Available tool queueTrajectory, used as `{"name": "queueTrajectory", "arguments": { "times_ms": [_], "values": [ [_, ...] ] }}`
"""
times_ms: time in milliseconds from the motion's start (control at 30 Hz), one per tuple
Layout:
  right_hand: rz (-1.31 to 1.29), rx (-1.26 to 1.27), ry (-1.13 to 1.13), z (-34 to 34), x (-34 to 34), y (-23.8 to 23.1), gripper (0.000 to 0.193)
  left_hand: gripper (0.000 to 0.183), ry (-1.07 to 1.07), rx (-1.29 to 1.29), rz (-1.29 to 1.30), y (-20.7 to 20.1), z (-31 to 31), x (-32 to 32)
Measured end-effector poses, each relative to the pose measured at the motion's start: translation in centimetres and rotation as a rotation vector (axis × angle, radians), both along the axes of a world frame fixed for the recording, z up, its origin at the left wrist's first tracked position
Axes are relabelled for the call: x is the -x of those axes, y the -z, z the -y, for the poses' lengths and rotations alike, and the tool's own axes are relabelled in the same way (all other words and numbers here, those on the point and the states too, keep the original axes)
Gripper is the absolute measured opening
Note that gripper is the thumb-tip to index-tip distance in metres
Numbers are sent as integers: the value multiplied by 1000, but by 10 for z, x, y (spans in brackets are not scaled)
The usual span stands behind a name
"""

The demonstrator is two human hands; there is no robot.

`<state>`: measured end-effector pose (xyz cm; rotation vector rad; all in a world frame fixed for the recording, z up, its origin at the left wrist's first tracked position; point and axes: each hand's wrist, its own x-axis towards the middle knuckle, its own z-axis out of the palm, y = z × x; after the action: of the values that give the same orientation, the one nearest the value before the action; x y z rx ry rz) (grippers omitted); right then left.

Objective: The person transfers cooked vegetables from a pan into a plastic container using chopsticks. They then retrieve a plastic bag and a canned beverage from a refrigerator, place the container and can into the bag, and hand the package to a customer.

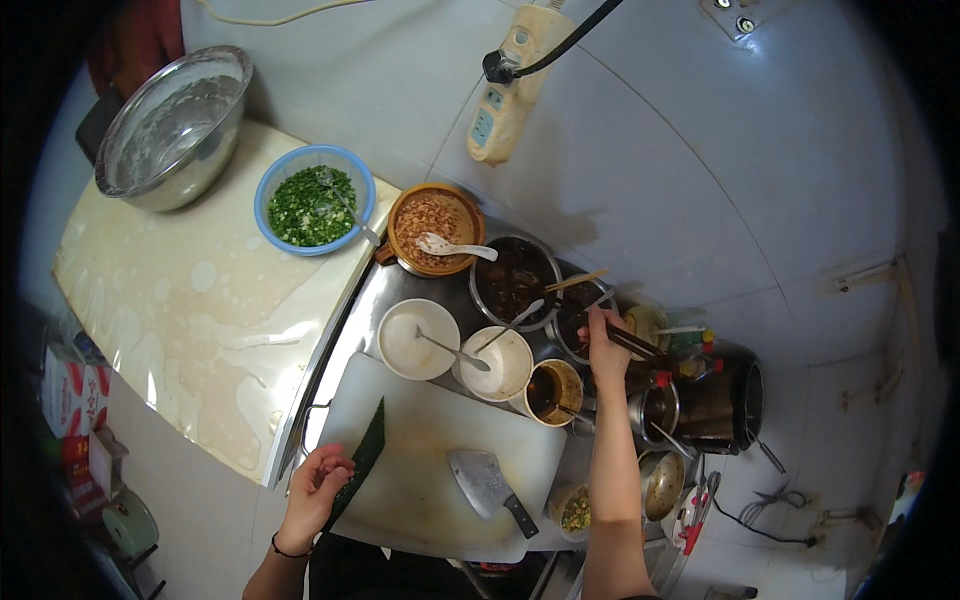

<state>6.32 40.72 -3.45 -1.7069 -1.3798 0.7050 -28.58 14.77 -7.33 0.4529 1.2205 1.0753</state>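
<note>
My left hand [318, 492] is at the left edge of the white cutting board [420, 440], its fingers curled against a long dark green sheet [368, 445] that looks like seaweed. The sheet is seen nearly edge-on and tilted; part of the grip is hidden. Farther right, my right hand [606, 350] is closed round dark chopsticks [634, 343], over a metal pot [556, 335] of dark food. The hand covers part of that pot, and the chopstick tips are hidden. A cleaver [482, 485] with a black handle lies flat on the board.
Behind the board stand two white bowls [408, 366] with spoons, a pot of dark stew [512, 275] and a brown bowl of chopped filling [432, 225]. Left are a blue-rimmed bowl of chopped greens [312, 205] and a steel basin [185, 130]. A power strip [510, 90] hangs above.
</note>
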Motion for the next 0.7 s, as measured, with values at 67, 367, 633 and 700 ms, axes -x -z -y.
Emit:
{"name": "queueTrajectory", "arguments": {
  "times_ms": [67, 367, 633, 700],
  "values": [
    [-86, -45, 58, -1, 2, -3, 28, 33, -4, 0, 2, 2, 0, 0],
    [-446, -117, 208, -18, -6, 9, 22, 29, -16, -13, -11, 1, -1, -2],
    [-433, -80, 225, -34, 2, 23, 22, 29, -15, -4, -30, 3, -2, 0],
    [-331, -73, 178, -27, 2, 11, 23, 29, -19, -3, -31, 4, -2, 1]
  ]
}}
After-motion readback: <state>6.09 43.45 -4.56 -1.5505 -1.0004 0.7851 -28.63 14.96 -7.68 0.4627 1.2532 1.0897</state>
